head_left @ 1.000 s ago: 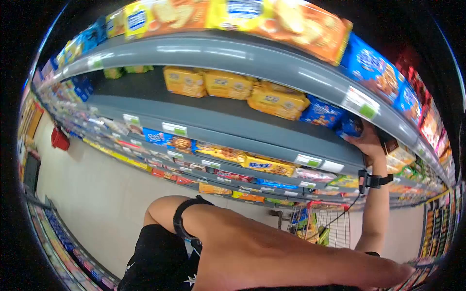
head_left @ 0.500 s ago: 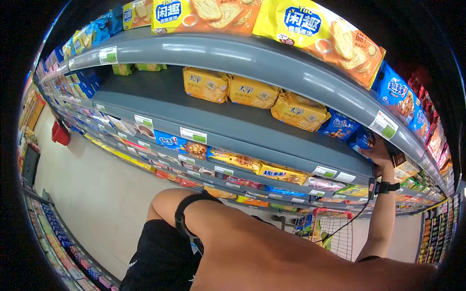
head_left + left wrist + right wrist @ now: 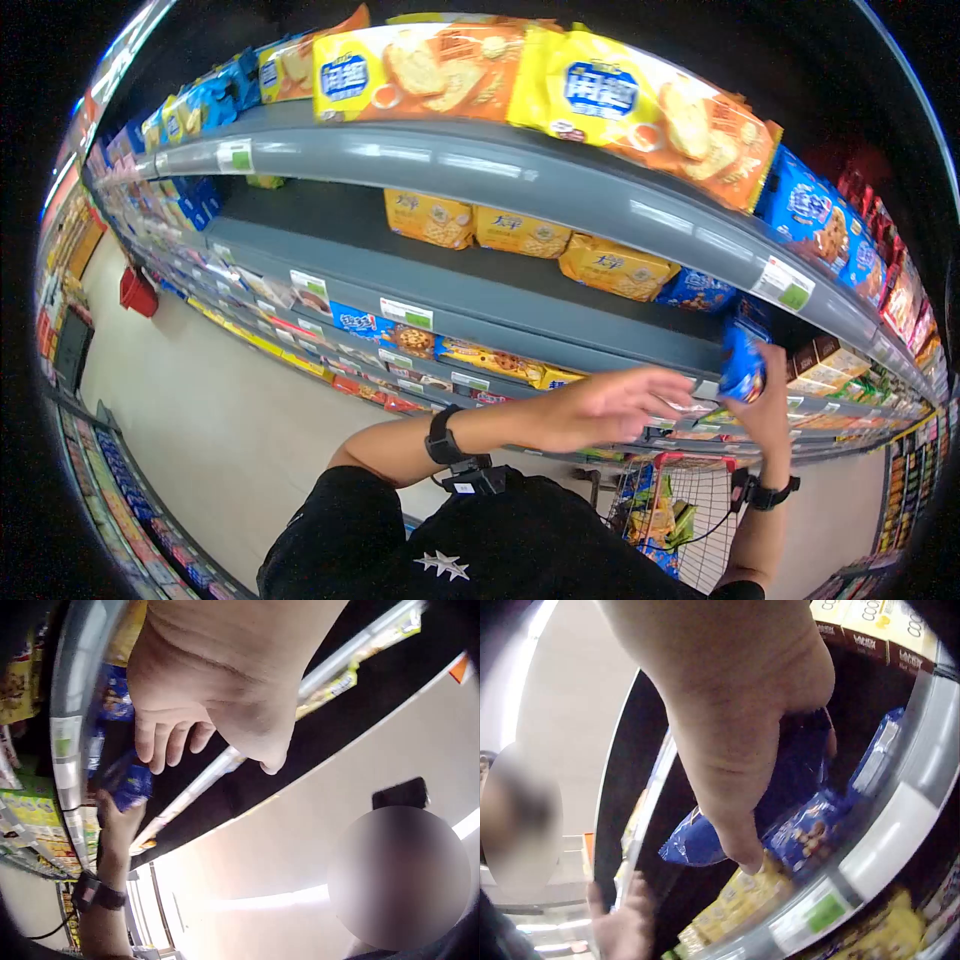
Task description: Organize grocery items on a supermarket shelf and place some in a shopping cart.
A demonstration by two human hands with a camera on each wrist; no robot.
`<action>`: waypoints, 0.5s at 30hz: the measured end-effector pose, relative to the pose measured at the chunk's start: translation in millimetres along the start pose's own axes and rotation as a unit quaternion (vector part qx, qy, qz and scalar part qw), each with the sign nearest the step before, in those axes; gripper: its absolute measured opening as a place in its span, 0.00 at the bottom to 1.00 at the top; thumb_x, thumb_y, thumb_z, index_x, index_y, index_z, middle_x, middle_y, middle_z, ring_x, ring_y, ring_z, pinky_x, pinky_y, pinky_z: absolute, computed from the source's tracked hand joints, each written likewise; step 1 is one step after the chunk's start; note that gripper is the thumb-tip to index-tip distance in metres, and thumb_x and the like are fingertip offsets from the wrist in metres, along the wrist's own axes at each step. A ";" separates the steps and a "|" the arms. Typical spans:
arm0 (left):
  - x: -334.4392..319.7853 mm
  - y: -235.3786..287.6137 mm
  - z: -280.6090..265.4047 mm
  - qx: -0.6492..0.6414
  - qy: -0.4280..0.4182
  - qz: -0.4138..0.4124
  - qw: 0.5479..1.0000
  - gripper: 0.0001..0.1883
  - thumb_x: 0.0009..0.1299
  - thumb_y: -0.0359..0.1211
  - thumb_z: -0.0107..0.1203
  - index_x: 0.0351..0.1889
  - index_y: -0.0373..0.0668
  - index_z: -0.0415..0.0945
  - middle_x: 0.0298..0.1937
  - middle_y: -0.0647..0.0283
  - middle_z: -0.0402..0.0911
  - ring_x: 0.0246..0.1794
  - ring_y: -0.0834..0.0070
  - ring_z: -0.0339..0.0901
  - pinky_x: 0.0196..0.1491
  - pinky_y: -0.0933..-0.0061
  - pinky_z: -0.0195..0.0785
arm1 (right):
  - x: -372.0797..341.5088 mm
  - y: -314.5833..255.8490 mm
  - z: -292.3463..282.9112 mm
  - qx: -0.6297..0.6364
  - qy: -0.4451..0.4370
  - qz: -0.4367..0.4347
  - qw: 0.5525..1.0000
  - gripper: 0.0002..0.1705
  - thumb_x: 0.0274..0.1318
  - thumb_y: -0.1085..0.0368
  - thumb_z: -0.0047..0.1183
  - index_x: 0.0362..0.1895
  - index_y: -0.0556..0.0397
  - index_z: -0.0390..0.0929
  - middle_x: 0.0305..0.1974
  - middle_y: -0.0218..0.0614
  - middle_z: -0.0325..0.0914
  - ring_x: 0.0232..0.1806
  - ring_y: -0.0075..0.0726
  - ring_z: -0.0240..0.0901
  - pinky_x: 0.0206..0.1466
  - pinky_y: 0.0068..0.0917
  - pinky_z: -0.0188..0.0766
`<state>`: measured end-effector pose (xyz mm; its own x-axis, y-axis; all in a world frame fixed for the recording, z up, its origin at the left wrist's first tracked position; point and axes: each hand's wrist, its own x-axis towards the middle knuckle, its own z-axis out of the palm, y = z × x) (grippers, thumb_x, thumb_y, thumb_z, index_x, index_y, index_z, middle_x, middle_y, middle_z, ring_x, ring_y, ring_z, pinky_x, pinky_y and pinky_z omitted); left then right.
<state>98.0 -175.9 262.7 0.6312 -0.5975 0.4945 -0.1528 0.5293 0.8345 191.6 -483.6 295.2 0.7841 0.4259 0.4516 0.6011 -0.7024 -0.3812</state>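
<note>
My right hand grips a blue packet of cookies in front of the shelf edge. In the right wrist view its thumb lies across the blue wrapper, and most of the fingers are hidden behind the packet. My left hand is raised to the left of the packet, fingers extended and apart, holding nothing. From the left wrist, the left hand's fingers point towards the packet in the right hand. Another blue cookie packet stays on the shelf behind, beside yellow biscuit packs.
Above, a shelf rail curves across, carrying yellow-and-orange cracker packs. Brown-and-cream boxes stand right of the right hand. Below is a wire shopping cart with packets inside. A red basket sits on the aisle floor.
My right hand has drawn the blue cookie packet out from the shelf, towards me. My left arm, earlier stretched across the front with its hand unseen, has come back to bring the left hand into view.
</note>
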 end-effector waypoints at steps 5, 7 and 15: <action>4.8 -84.2 -14.2 0.055 0.115 -0.113 0.985 0.34 0.77 0.49 0.47 0.73 0.41 0.51 0.68 0.53 0.65 0.64 0.65 0.70 0.65 0.62 0.64 | -45.2 -45.6 15.1 0.035 -0.026 -0.029 0.999 0.44 0.27 0.65 0.75 0.56 0.51 0.71 0.50 0.46 0.68 0.55 0.55 0.67 0.58 0.42 0.68; 8.3 -101.3 -13.0 -0.017 0.124 -0.193 0.973 0.31 0.78 0.46 0.47 0.73 0.40 0.51 0.66 0.54 0.67 0.61 0.66 0.73 0.61 0.66 0.69 | -57.5 -48.0 22.6 0.011 -0.069 -0.019 0.997 0.46 0.28 0.63 0.75 0.59 0.49 0.71 0.53 0.48 0.66 0.56 0.56 0.67 0.58 0.44 0.68; 17.7 -154.4 17.4 0.003 0.198 -0.286 0.937 0.27 0.68 0.35 0.63 0.62 0.36 0.68 0.54 0.60 0.79 0.52 0.75 0.77 0.57 0.67 0.73 | -111.1 -26.0 21.6 0.079 -0.089 -0.003 0.993 0.49 0.33 0.61 0.76 0.64 0.50 0.66 0.63 0.50 0.60 0.67 0.60 0.57 0.64 0.46 0.66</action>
<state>119.5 -278.7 146.8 0.8441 -0.5110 -0.1625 0.2935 0.1866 0.9376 92.2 -500.3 237.6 0.7871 0.5331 0.3103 0.6114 -0.6077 -0.5069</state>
